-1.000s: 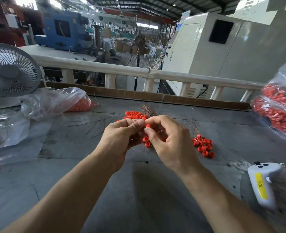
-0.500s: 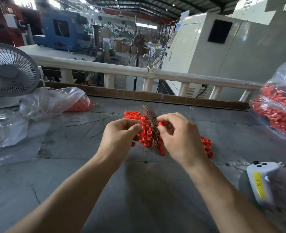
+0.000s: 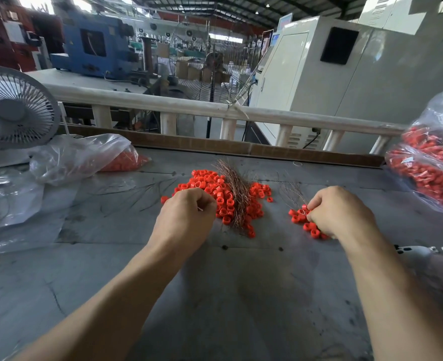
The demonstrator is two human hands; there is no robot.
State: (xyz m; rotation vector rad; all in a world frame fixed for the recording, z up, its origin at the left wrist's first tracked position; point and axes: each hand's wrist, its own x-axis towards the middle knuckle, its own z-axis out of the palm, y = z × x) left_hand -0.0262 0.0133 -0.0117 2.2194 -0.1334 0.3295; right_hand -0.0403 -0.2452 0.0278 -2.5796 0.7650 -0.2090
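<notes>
A heap of small red plastic rings [image 3: 206, 182] lies mid-table on the grey table [image 3: 215, 295], with a bundle of thin copper wires [image 3: 237, 194] across it. My left hand [image 3: 186, 220] sits at the heap's left edge with fingers curled; a thin pale wire end sticks out between thumb and forefinger. To the right is a smaller group of red rings [image 3: 298, 217] with loose wires behind it. My right hand [image 3: 340, 212] is curled over this group, fingertips pinching a ring at its top.
A clear bag full of red rings [image 3: 431, 168] bulges at the right edge. Another bag [image 3: 85, 157] and a white fan [image 3: 14, 110] sit at the left. A white device [image 3: 418, 252] lies by my right forearm. A cardboard strip [image 3: 241, 147] lines the far edge.
My hands were together over the heap, working a ring. They have parted: the right hand moved right to the small group, the left hand dropped to the heap's left edge.
</notes>
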